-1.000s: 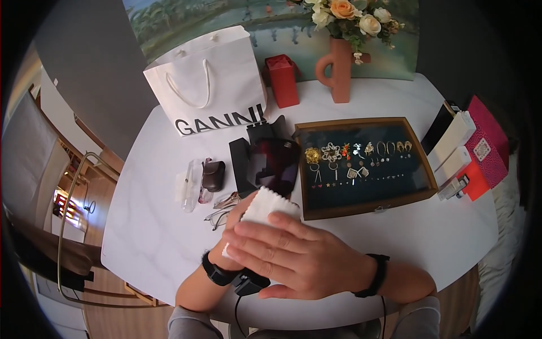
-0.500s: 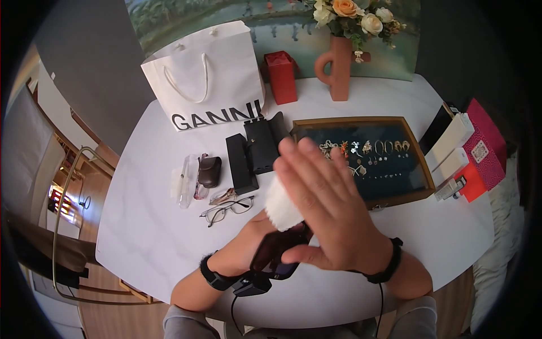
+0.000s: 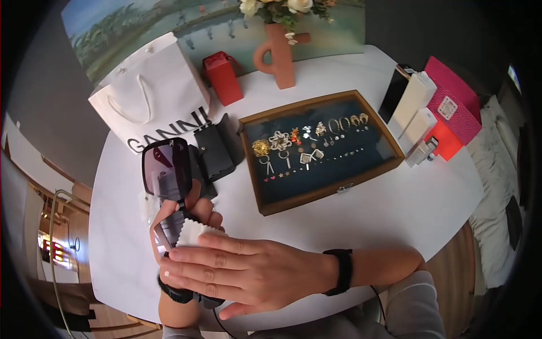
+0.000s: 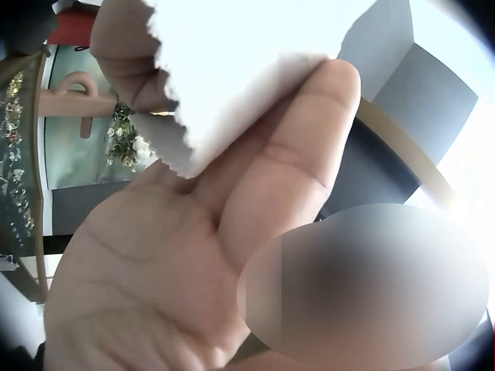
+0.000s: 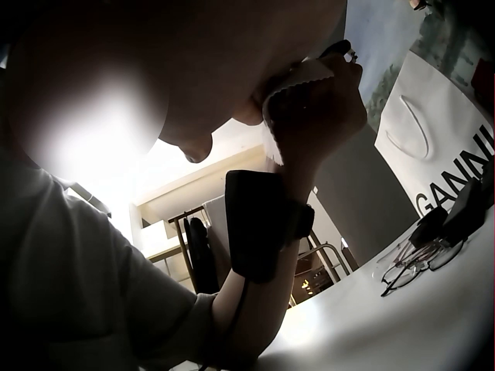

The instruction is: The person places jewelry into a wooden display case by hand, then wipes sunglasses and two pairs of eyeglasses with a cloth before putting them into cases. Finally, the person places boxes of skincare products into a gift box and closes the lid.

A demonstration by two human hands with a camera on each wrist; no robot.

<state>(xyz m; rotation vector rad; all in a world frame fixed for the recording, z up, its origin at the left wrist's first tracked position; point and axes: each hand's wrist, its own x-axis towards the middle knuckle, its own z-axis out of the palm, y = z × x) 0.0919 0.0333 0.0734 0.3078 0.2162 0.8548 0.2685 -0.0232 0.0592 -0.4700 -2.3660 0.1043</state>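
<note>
Large dark-tinted sunglasses [image 3: 164, 168] stand raised over the left side of the table, in the fingers of my left hand [image 3: 201, 208]. A white cloth with a zigzag edge [image 3: 196, 230] lies over their lower part, which is mostly hidden. Across the cloth lies my right hand [image 3: 254, 274], its fingers straight and the thumb apart, covering much of the left palm. In the left wrist view, the left hand [image 4: 162, 270] curls its fingers at the cloth [image 4: 240, 69]. The right wrist view is dark; the cloth [image 5: 280, 100] shows beside the left hand.
A wooden jewellery case [image 3: 323, 195] with earrings under glass lies at centre. A white paper bag [image 3: 161, 85], black cases [image 3: 212, 155], a red box [image 3: 223, 79] and a vase [image 3: 279, 59] stand behind. Boxes [image 3: 415, 101] fill the right edge. Eyeglasses [image 5: 421, 267] lie left.
My right hand lifted and tilted off the cloth, then came back down flat over it. The sunglasses have swung up and left, with one lens uncovered. The head view has shifted right.
</note>
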